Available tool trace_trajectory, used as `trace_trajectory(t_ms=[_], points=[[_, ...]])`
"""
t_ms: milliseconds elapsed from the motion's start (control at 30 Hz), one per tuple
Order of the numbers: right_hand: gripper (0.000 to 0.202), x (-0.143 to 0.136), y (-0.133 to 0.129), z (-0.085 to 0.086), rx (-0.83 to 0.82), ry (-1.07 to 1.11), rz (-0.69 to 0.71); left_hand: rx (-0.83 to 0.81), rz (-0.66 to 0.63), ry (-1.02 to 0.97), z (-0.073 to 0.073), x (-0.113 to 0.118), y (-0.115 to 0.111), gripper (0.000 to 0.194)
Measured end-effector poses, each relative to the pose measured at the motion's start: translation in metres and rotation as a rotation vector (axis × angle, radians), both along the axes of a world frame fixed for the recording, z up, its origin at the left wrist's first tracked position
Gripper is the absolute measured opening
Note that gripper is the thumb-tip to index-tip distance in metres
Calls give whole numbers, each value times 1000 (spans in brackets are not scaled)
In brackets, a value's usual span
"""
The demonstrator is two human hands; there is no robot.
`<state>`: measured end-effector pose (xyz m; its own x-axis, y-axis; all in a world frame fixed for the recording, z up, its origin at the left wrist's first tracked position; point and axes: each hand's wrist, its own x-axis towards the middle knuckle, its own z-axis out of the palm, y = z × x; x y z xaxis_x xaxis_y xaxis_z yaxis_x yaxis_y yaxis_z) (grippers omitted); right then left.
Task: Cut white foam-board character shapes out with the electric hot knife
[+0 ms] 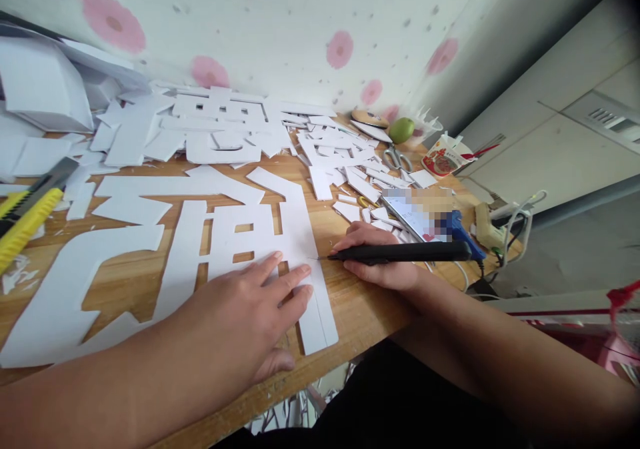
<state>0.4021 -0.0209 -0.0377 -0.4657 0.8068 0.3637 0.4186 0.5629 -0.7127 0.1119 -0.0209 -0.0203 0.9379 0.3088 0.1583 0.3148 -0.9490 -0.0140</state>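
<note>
A large white foam board character (300, 225) with cut-out openings lies flat on the wooden table (350, 315). My left hand (260, 309) rests on it palm down, fingers spread, near the lower middle of the board. In my right hand (375, 255) is a black craft knife (405, 252), gripped nearly level with its thin tip pointing left. That tip meets the right strip of the board, just right of my left fingertips. A fine line runs down this strip towards its bottom edge.
White scraps (345, 149) pile up along the wall. A yellow cutter (30, 222) is at far left. At right are scissors (397, 160), a phone (410, 215), a blue glue gun (455, 225), a paper bowl (443, 155) and a green fruit (401, 130).
</note>
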Motion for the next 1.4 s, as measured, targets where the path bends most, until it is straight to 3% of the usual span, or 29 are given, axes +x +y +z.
trace_trajectory(t_ms=[200, 333, 467, 667, 800, 1000, 1167, 1400], points=[[19, 9, -2, 16, 61, 75, -172, -20, 12, 37, -1, 0, -1, 72], [31, 18, 0, 20, 172, -267, -154, -4, 6, 30, -4, 2, -3, 71], [34, 23, 9, 11, 141, -541, -178, -55, 45, 99, -2, 3, -2, 67], [45, 9, 1, 13, 184, -656, -357, -113, 109, 113, 5, 3, -4, 60], [44, -33, -26, 21, 226, -507, -584, -69, 121, 71, 2, 2, -5, 56], [24, -94, -46, 30, -200, -433, -610, -41, 163, 26, -4, 3, -5, 46], [29, -102, -39, 31, -343, -192, -687, -37, 170, 2, -1, 3, -7, 44], [35, -101, -29, 22, -613, 507, -705, 31, 204, -98, -8, 2, -5, 49]])
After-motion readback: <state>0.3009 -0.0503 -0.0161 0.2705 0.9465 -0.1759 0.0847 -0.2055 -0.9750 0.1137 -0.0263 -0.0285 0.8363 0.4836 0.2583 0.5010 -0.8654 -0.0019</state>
